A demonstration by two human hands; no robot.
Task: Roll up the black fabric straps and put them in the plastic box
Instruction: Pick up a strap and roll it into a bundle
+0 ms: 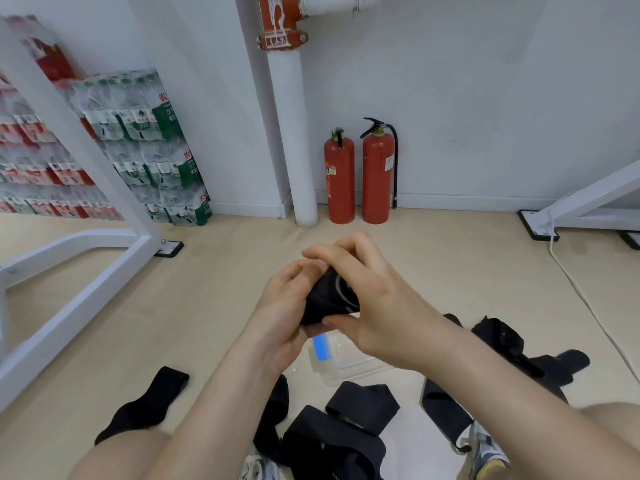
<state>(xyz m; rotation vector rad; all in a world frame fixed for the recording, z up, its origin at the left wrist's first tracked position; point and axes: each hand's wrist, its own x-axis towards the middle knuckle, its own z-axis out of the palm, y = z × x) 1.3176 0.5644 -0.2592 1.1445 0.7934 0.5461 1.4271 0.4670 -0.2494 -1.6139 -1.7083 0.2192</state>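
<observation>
Item, held: one rolled black strap, wound into a tight bundle and raised in mid-air above the floor, directly over the near edge of the plastic box. Left hand: fingers curled round the left side of the roll, palm turned inward, gripping it. Right hand: thumb tucked under the roll, fingers arched over its top, pinching it from the other side. Plastic box: clear, lying on the floor just below the hands and partly hidden by them, with a blue label showing at its left end; its contents cannot be made out. Loose black straps, unrolled, on the floor: one long strip off to the left, a heaped tangle in the near centre just before the box, a flat piece to the right of that, and a further bunch on the right behind the right forearm. Background, along the white wall: two red fire extinguishers standing side by side, a white pipe just left of them, stacked packs of bottled water at far left, a white metal frame in front of the packs, and a white cable trailing across the floor at right.
</observation>
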